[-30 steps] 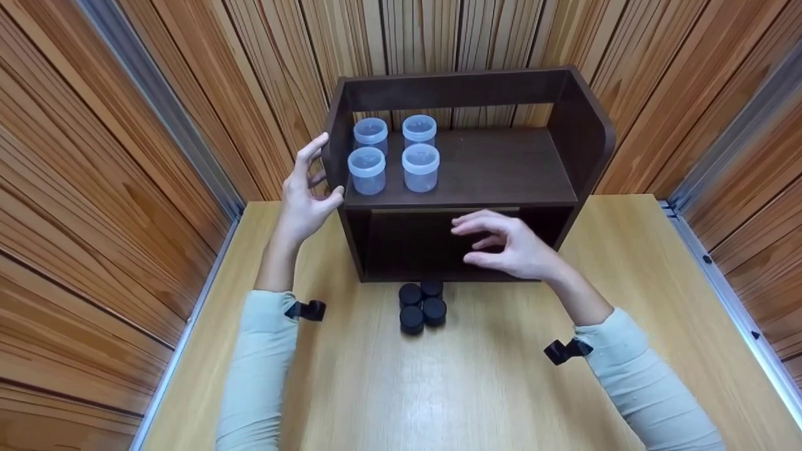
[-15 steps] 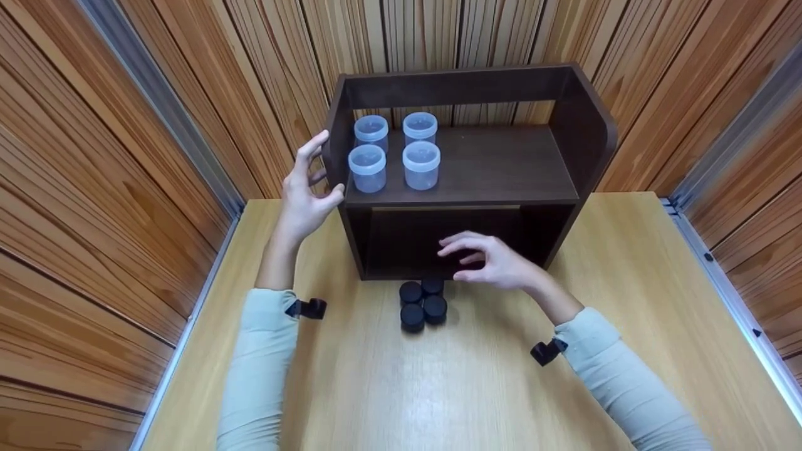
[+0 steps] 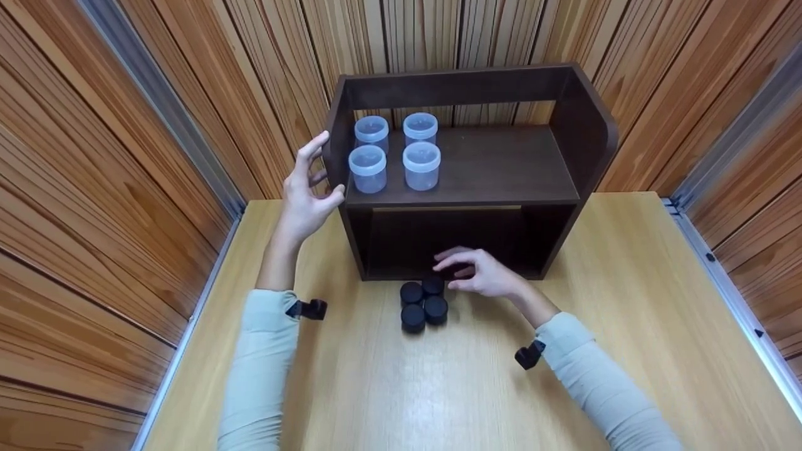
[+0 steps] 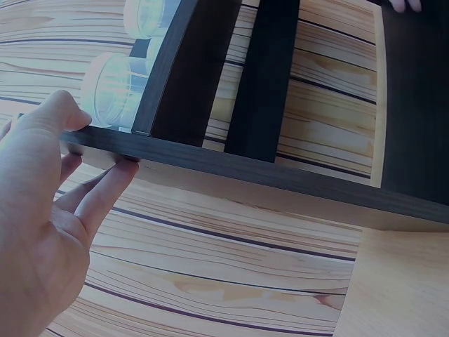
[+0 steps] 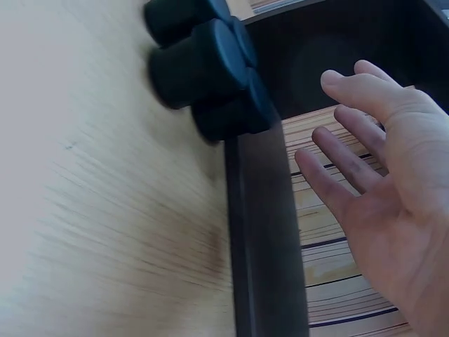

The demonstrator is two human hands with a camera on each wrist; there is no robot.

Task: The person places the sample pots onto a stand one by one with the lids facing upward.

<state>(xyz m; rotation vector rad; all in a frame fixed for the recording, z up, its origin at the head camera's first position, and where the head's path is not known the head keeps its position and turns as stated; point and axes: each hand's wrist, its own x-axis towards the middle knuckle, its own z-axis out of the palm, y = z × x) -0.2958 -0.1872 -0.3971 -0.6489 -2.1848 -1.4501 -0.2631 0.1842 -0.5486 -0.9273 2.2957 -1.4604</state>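
A dark brown two-tier shelf stands on the table. My left hand grips the edge of its left side panel, thumb on one face and fingers on the other. Close by, several clear plastic jars stand upright on the upper tier's left half, in two rows. My right hand is in front of the lower tier, fingers spread apart from the thumb, holding nothing. Just left of its fingertips, several short black cylinders are clustered on the table; in the right wrist view the black cylinders lie beyond the fingers.
Wood-patterned walls enclose the light wooden table on the left, back and right. Metal rails run along its sides. The shelf's lower tier faces the front, and its right panel rises at the far side.
My right hand has moved left and toward the front, from before the shelf's lower tier to beside the black cylinders. My left hand keeps its grip on the shelf.
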